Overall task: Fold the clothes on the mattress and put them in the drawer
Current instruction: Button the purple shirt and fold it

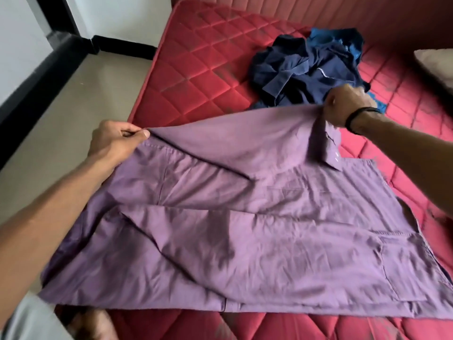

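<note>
A purple shirt (257, 236) lies spread over the near part of the red quilted mattress (203, 69). Its far edge is lifted off the bed. My left hand (115, 141) pinches that edge at its left end between thumb and fingers. My right hand (348, 104) grips the same edge at its right end, next to the collar, which hangs down below the fist. A black band circles my right wrist. Behind the shirt sits a crumpled pile of dark navy and blue clothes (306, 67).
A pale pillow (436, 65) lies at the right edge of the mattress. A beige floor (81, 99) runs along the left side of the bed, bounded by white walls with a black skirting. No drawer is in view.
</note>
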A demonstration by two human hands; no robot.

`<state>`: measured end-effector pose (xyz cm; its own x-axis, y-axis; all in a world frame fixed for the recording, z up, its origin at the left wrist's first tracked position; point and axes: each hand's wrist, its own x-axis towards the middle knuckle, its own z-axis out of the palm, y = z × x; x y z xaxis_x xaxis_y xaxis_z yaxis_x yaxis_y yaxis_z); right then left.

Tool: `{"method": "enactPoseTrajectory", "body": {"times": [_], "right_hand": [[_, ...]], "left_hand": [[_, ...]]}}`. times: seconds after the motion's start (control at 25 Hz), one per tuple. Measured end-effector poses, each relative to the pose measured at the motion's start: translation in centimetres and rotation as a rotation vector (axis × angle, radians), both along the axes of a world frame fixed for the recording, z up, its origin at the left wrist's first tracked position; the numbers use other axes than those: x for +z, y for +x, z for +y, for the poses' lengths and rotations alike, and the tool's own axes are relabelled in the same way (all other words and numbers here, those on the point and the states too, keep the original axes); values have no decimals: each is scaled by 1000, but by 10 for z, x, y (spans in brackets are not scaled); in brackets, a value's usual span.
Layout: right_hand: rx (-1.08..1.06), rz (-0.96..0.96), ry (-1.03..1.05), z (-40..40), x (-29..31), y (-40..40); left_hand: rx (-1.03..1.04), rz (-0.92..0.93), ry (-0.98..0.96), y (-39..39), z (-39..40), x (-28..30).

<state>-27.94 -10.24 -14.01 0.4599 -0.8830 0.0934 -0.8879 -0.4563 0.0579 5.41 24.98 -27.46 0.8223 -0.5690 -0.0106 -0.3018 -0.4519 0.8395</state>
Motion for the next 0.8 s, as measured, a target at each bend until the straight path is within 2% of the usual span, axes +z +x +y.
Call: {"method": "enactPoseTrajectory", "body": {"times": [0.04,0.12,0.16,0.2,0.32,0.4,0.48,0.56,0.68,0.8], "right_hand": [[-6,-146,-49,2,4,8],[134,-426,-79,13,6,22],[212,-464,-44,20,2,24],[247,-393,5,21,-8,17],[117,116,168,10,-55,-46],[55,317,167,2,-81,-101],[44,308,98,2,-86,-130],[39,272,18,10,-71,-140],[-34,89,-60,27,-45,-159],[-125,-28,-58,69,-26,-200]], "left_hand": [[18,5,-3,3,2,-2],[47,56,-8,6,6,-6],[53,93,-13,8,8,-8],[65,136,-20,8,10,-7],[84,190,-87,7,12,-7],[61,205,-72,10,13,-7],[24,176,-29,11,14,-2],[-26,139,-70,8,13,13],[-103,64,-125,3,20,47],[-164,134,-89,-7,64,72]]}}
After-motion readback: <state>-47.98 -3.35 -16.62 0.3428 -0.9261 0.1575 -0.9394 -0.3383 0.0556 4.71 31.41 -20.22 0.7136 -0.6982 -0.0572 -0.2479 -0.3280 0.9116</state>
